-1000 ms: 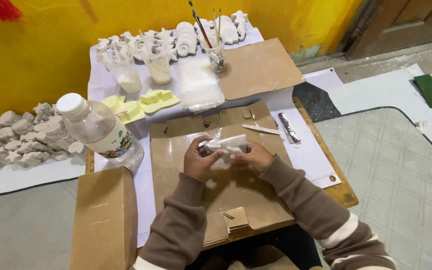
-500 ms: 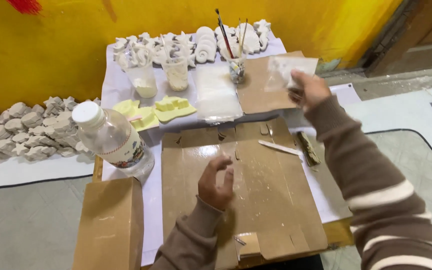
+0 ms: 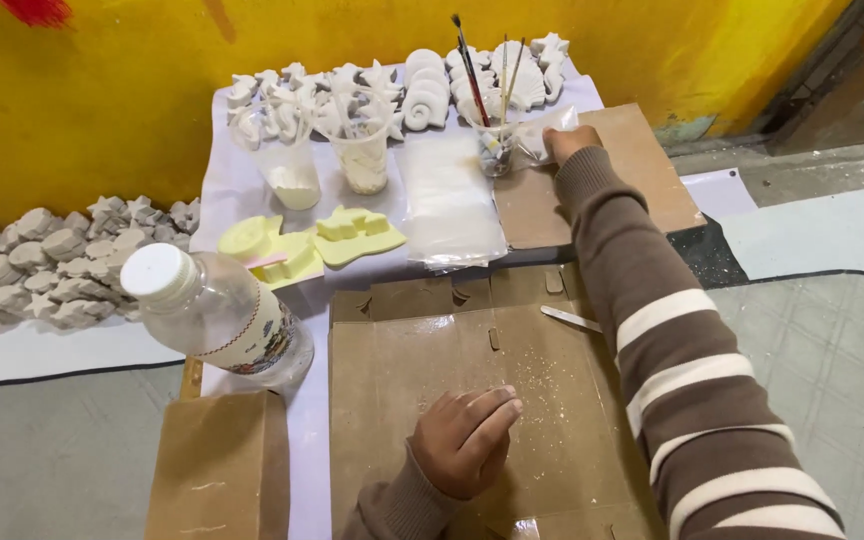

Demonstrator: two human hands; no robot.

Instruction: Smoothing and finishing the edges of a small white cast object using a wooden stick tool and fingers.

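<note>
My right hand (image 3: 568, 141) reaches far forward and grips a small clear plastic bag (image 3: 544, 134), setting it on the brown cardboard sheet (image 3: 632, 170) beside the jar of paintbrushes (image 3: 493, 140). My left hand (image 3: 464, 440) rests loosely curled on the flattened cardboard (image 3: 452, 350) in front of me, holding nothing; white dust is scattered over that cardboard. A thin flat tool (image 3: 572, 318) lies near my right sleeve.
A clear plastic bottle (image 3: 217, 315) with a white cap stands at the left above a brown paper bag (image 3: 220, 470). Yellow moulds (image 3: 307, 243), two plastic cups (image 3: 327, 165), a clear packet (image 3: 449, 205) and several white plaster shapes (image 3: 392, 85) fill the back. Grey casts (image 3: 62, 260) line the wall.
A second ago both hands held a small white piece together over the cardboard. My right hand then carried the clear bag forward to the brush jar, and my left hand sank onto the cardboard.
</note>
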